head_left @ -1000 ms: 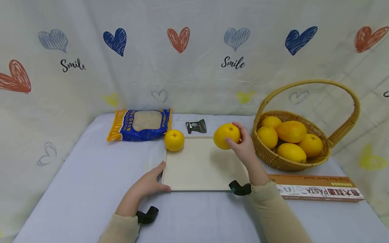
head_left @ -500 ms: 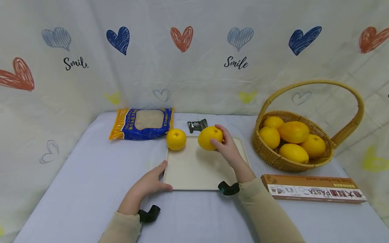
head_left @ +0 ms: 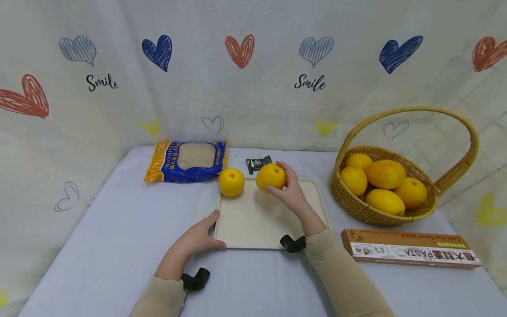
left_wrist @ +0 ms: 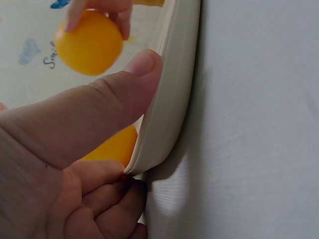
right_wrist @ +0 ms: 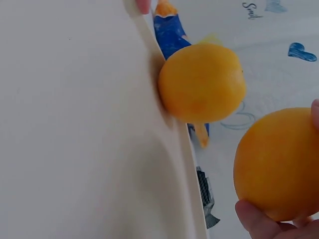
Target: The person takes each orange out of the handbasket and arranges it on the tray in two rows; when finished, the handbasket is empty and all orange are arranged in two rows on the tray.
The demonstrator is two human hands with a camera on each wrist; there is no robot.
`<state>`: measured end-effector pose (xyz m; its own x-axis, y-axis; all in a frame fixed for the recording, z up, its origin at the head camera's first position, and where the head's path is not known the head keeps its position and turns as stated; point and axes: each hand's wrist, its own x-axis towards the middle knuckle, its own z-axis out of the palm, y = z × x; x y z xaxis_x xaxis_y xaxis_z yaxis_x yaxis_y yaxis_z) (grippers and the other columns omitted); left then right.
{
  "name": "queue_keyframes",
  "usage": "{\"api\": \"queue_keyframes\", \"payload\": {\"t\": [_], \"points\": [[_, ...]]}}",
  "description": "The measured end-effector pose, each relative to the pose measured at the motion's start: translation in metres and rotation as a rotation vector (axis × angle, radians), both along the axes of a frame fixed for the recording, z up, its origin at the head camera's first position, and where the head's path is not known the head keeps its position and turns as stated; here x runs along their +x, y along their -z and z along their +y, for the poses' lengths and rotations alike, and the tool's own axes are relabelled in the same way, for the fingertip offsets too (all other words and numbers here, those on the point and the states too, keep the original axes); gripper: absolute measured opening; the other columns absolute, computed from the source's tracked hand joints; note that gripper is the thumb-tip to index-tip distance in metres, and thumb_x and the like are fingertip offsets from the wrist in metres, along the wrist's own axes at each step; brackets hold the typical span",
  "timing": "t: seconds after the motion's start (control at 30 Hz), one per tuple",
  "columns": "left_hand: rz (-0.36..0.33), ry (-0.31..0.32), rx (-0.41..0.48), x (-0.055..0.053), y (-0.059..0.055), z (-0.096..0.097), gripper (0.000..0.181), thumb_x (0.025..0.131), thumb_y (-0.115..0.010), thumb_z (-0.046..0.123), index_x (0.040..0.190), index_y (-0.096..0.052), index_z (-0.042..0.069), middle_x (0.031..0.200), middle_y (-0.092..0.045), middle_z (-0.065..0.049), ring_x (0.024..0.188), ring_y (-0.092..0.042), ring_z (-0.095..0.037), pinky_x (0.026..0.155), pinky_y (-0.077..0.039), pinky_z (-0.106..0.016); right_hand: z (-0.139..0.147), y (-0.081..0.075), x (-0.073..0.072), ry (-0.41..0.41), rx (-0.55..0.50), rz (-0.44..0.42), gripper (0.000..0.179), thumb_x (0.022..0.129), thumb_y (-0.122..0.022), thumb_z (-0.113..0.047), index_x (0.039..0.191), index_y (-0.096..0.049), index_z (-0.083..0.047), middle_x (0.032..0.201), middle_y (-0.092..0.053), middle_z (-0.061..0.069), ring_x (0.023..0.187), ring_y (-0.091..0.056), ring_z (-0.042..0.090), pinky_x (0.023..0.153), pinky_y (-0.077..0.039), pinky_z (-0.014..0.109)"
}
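Observation:
My right hand (head_left: 293,193) grips a yellow-orange round fruit, an orange (head_left: 269,178), above the far part of a cream rectangular tray (head_left: 253,229). In the right wrist view the held orange (right_wrist: 279,164) has fingertips on its lower and right sides. A second orange (head_left: 231,182) sits in the tray's far left corner. My left hand (head_left: 196,240) holds the tray's near left corner. Its thumb (left_wrist: 114,94) lies along the near rim in the left wrist view, and the other fingers bend at the left side.
A wicker basket (head_left: 344,202) with several yellow fruits stands at the right, its tall handle arching up. Before it lies a long pasta box (head_left: 412,248). Behind the tray are a blue and yellow pasta bag (head_left: 190,162) and a small black wrapped packet (head_left: 258,164). A curtain hangs behind.
My right hand has carried the orange leftward over the tray, from near the basket toward the other orange; its motion is small in the last half second. My left hand stays at the tray corner.

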<state>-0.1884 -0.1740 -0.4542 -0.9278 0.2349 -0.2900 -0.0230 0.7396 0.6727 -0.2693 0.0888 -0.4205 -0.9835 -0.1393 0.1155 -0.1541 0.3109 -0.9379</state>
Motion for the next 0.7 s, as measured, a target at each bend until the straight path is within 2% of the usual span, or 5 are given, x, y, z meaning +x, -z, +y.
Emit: {"api": "queue_keyframes", "payload": {"t": [0.13,0.3,0.43,0.7], "points": [[-0.006,-0.005,-0.005,-0.001,0.001,0.001,0.100,0.066,-0.080,0.032,0.145,-0.022,0.010,0.151,-0.021,-0.006,0.138,-0.021,-0.028,0.112,-0.020,-0.047,-0.007,0.004,-0.004,0.009,0.081,0.041,0.073,0.078,-0.071,-0.020,0.139,-0.031,-0.018,0.140,-0.026,0.012,0.122,-0.037,0.030,0.105,-0.034,0.049],[-0.010,-0.008,-0.004,0.000,0.002,0.001,0.100,0.066,-0.080,0.031,0.145,-0.022,0.010,0.151,-0.021,-0.005,0.138,-0.021,-0.027,0.112,-0.019,-0.047,-0.016,0.012,-0.008,0.000,0.120,0.037,0.074,0.078,-0.071,-0.018,0.140,-0.031,-0.017,0.145,-0.027,0.008,0.130,-0.031,0.028,0.106,-0.032,0.048],[-0.003,-0.007,-0.004,0.000,0.002,0.001,0.099,0.066,-0.080,0.031,0.144,-0.023,0.009,0.151,-0.022,-0.005,0.138,-0.022,-0.027,0.112,-0.020,-0.047,-0.022,0.018,-0.011,0.002,0.141,0.016,0.077,0.078,-0.071,-0.017,0.142,-0.029,-0.019,0.147,-0.028,0.005,0.131,-0.032,0.027,0.109,-0.028,0.047],[0.010,-0.002,-0.004,0.000,0.001,0.001,0.099,0.066,-0.079,0.031,0.144,-0.023,0.008,0.151,-0.022,-0.007,0.138,-0.023,-0.029,0.112,-0.021,-0.047,-0.030,0.024,-0.015,0.055,0.160,-0.067,0.083,0.076,-0.073,-0.023,0.142,-0.023,-0.016,0.145,-0.031,0.007,0.128,-0.037,0.028,0.109,-0.029,0.045]]}}
